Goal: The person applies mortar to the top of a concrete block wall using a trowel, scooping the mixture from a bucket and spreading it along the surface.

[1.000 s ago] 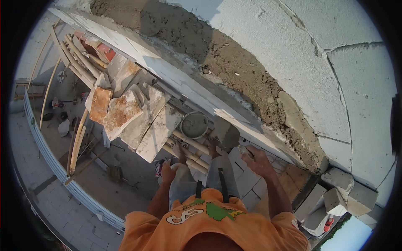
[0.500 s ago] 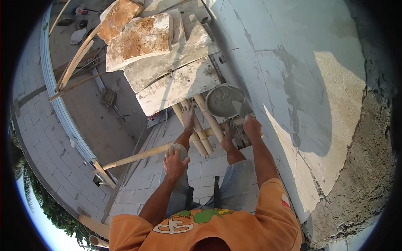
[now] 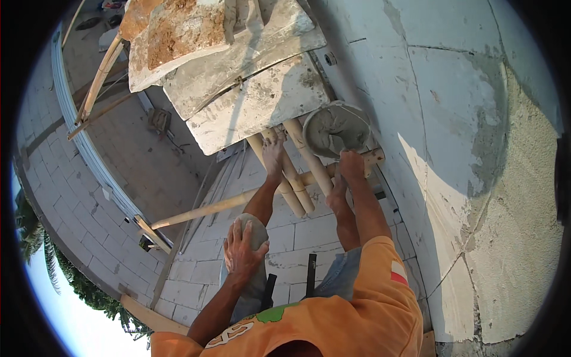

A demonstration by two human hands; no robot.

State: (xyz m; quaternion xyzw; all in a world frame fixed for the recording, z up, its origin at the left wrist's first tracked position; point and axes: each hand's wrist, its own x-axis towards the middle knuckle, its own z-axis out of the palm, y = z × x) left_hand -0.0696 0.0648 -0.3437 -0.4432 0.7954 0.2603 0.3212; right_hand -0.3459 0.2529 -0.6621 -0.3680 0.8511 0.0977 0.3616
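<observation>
My right hand (image 3: 352, 163) is closed around the handle of a trowel (image 3: 337, 144), its blade down in grey wet mortar (image 3: 345, 124). The mortar lies in a round bucket (image 3: 306, 134) that stands close beside the wall. Most of the handle is hidden inside my fist. My left hand (image 3: 242, 249) rests on my bent left knee (image 3: 256, 228) with its fingers spread, holding nothing. Grey smears show on those fingers.
Bare feet rest on bamboo poles (image 3: 288, 178), with a block wall (image 3: 294, 237) below. Stained slabs (image 3: 259, 101) are stacked ahead. On the right rises a partly plastered wall (image 3: 440, 77). A long bamboo pole (image 3: 208, 213) crosses left over a lower floor (image 3: 137, 154).
My right hand has drawn in over the bucket's near rim, and the trowel blade has gone from the bucket's right side into the mortar. My left hand stays on the knee; the view has shifted.
</observation>
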